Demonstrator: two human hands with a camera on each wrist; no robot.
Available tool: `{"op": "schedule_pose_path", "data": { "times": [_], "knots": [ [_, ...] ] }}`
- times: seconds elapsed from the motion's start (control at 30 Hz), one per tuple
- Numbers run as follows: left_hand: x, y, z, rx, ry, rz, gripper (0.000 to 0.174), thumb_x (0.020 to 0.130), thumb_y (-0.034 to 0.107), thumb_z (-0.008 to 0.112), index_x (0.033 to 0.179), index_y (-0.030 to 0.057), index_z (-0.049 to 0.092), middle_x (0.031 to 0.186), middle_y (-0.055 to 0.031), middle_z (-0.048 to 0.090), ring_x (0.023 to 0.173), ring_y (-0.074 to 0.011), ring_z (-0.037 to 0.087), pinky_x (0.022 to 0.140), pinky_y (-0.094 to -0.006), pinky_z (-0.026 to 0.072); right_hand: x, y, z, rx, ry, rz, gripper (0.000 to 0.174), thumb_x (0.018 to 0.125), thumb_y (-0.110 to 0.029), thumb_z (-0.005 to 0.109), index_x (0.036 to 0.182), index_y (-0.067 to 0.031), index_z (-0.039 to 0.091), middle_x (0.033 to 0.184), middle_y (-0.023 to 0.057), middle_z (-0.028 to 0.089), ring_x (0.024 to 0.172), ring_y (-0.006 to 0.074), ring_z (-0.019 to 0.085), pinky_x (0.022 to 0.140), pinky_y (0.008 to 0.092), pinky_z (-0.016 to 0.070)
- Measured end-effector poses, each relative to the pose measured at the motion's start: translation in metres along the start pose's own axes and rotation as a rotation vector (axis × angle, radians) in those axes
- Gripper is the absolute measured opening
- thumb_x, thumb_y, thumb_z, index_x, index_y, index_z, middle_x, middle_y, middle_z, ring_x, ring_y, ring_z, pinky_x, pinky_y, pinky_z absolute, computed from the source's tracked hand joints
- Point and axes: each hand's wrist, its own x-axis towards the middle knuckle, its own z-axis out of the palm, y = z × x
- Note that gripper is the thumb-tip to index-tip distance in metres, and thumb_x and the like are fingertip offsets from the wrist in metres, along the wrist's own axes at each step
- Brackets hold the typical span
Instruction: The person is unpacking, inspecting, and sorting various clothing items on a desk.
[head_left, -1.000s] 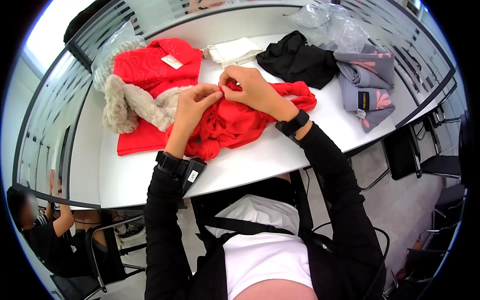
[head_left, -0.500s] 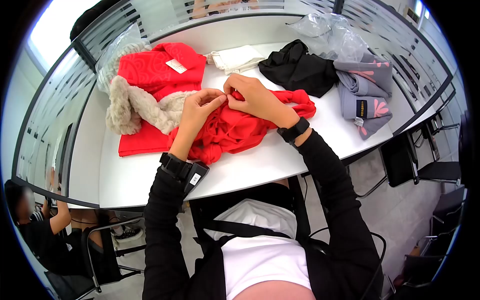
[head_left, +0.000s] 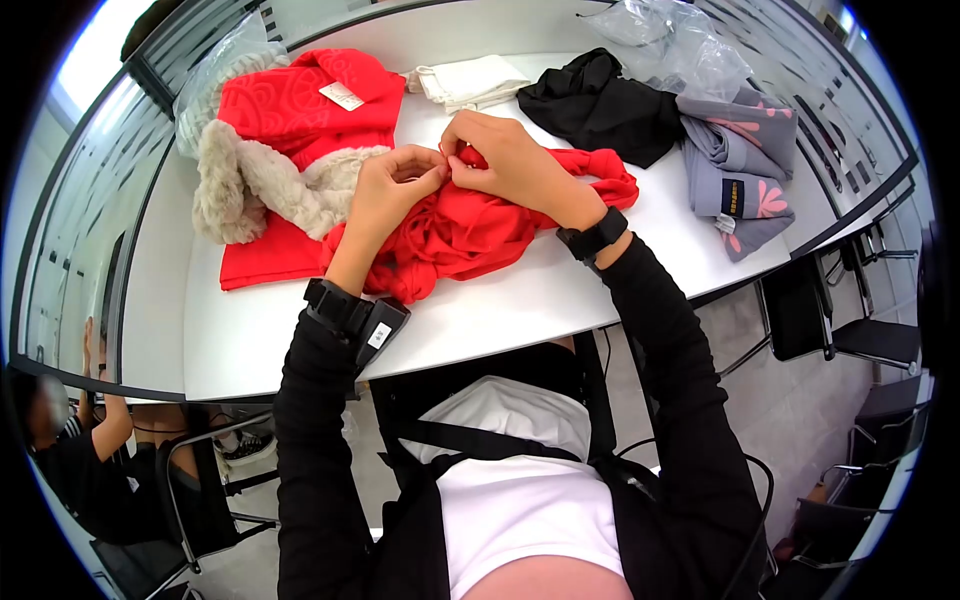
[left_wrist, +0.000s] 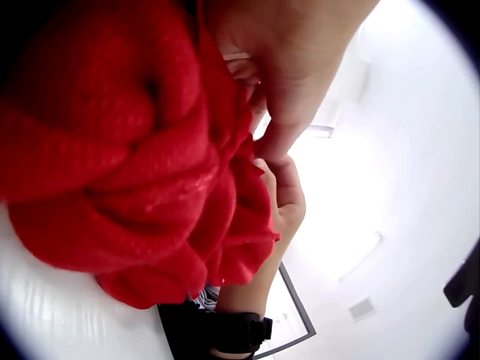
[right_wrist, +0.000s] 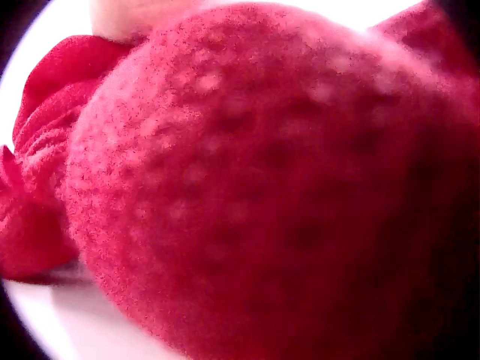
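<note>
A crumpled red garment [head_left: 480, 235] lies bunched on the white table [head_left: 480, 320] before me. My left hand [head_left: 390, 190] pinches a bit of its fabric between thumb and forefinger. Fingertip to fingertip with it, my right hand [head_left: 515, 170] grips another bit, and a small red bulge shows between its thumb and curled fingers. In the left wrist view, thick folds of the red fabric [left_wrist: 142, 187] cover much of the work, with fingers meeting at its edge. The right wrist view is mostly filled by blurred, dimpled red cloth [right_wrist: 247, 187].
To the left lie red clothing [head_left: 290, 105] with a white tag and a beige fluffy piece [head_left: 285, 195]. Behind sits folded white cloth [head_left: 470, 82]. Black cloth [head_left: 605, 105], grey-and-pink clothing [head_left: 735, 175] and a clear plastic bag [head_left: 675, 45] are at the right. Low partitions surround the table.
Both hands keep their pinch on the red garment, with only small finger shifts. More of the red bulge shows in the right hand now. The head view has shifted slightly.
</note>
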Motion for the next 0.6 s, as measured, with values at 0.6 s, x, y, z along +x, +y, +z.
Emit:
{"op": "schedule_pose_path", "data": {
  "times": [0.6],
  "knots": [
    [0.0013,-0.0012,-0.0004,-0.058,-0.014,0.000,0.013,0.078,0.003,0.062,0.089,-0.0047,0.061,0.084,-0.0075,0.063,0.077,-0.0106,0.060,0.070,-0.0206,0.0488,0.0013,0.0023,-0.0007,0.010,0.028,-0.018,0.011,0.073,-0.004,0.060,0.079,-0.0010,0.051,0.074,0.0077,0.057,0.063,0.0193,0.056,0.059,0.0254,0.0450]
  ]
}}
